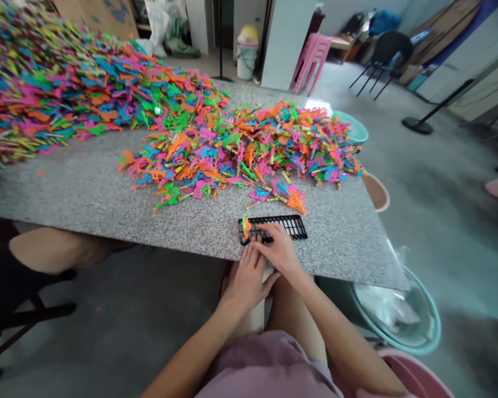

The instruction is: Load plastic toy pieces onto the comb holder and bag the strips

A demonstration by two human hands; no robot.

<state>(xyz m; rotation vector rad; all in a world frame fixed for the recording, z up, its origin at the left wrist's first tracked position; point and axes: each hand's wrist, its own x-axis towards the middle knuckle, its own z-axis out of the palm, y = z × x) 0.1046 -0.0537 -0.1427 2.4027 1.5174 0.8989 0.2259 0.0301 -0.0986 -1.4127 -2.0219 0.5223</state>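
The black grid tray (pixel 292 227) is lying near the worktop's (pixel 191 232) edge, probably for reach, an orange-and-green plastic toy (pixel 246 227) occupying its left end. The right hand's (pixel 281 250) fingers are resting apart over it (perhaps steadying it); the left hand's (pixel 247 276) are lying together alongside, thumb apart.

Tray (pixel 292 225): black and oblong, its thin crossbars are forming a row of narrow slots
Tray's pose: it is lying flat near the table's (pixel 182 226) front edge, long sides running left to right (part of its near side is hiding from view)
Toy (pixel 246 227): it is showing orange and green
Toy's place: it is sitting at the tray's left end, green part pointing away
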